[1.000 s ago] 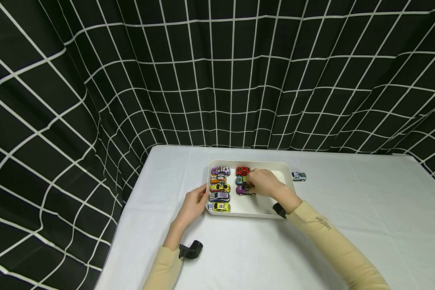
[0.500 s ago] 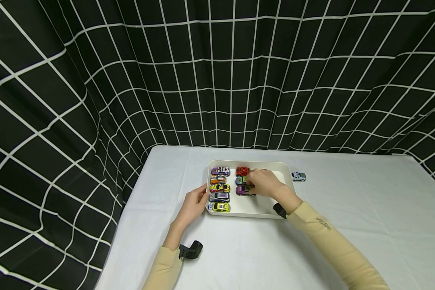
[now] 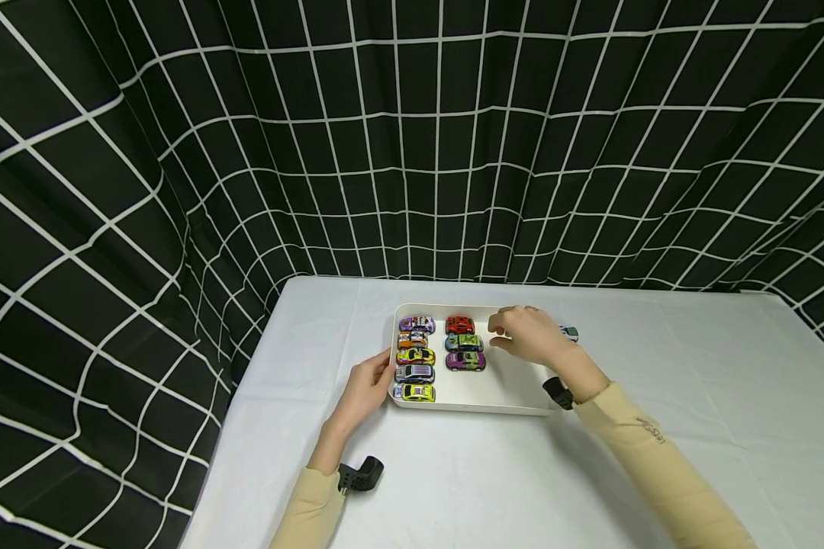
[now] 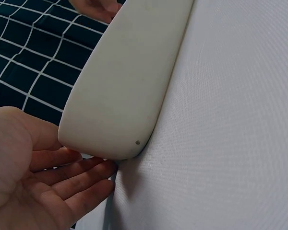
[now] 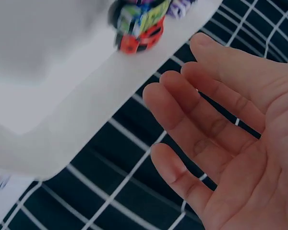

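Observation:
A white tray [image 3: 474,409] holds several small toy cars. Five-high is the left column, with a yellow car [image 3: 415,393] nearest me. The second column has a red car [image 3: 460,325], a green-and-blue car [image 3: 464,343] and a purple car [image 3: 465,361]. My left hand [image 3: 365,386] touches the tray's left end; in the left wrist view its fingers lie fairly straight against the outer wall. Above the tray's right part is my right hand [image 3: 530,335], fingers loosely bent and apart, holding nothing. It partly hides a white toy car [image 3: 568,333] on the table.
White cloth covers the table [image 3: 687,396]. A black curtain [image 3: 467,152] with a white grid hangs behind it and along the left side. Each wrist wears a black camera strap [image 3: 361,474].
My right hand has let go of the cars in the second column and moved right, uncovering the green-and-blue and purple cars. My left hand stays at the tray's left end.

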Demonstrator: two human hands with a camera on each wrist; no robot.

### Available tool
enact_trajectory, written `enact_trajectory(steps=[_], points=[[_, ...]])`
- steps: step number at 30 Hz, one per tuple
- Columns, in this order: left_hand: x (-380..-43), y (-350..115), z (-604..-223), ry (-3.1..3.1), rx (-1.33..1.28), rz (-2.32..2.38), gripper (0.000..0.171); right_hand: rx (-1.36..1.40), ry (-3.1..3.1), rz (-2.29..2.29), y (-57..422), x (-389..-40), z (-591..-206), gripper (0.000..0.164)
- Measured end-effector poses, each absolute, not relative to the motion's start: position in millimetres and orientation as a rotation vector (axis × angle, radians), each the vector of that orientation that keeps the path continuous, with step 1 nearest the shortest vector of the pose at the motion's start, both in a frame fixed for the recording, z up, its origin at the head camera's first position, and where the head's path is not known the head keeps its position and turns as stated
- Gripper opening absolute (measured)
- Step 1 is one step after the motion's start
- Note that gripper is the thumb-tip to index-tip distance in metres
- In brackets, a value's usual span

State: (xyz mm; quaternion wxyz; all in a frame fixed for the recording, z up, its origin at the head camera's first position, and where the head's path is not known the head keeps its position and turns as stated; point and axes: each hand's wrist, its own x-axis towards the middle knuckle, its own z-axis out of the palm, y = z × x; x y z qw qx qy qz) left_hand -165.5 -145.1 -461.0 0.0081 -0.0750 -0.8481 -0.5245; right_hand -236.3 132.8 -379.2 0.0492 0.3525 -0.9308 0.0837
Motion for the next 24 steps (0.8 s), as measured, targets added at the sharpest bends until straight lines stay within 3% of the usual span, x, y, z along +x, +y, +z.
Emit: enact_trajectory(steps=[24], points=[[-167,-146,-464,-2.635,-0.247,-1.642,0.04,0.709,-2.893,0.471,232,-243,-391,0.01]])
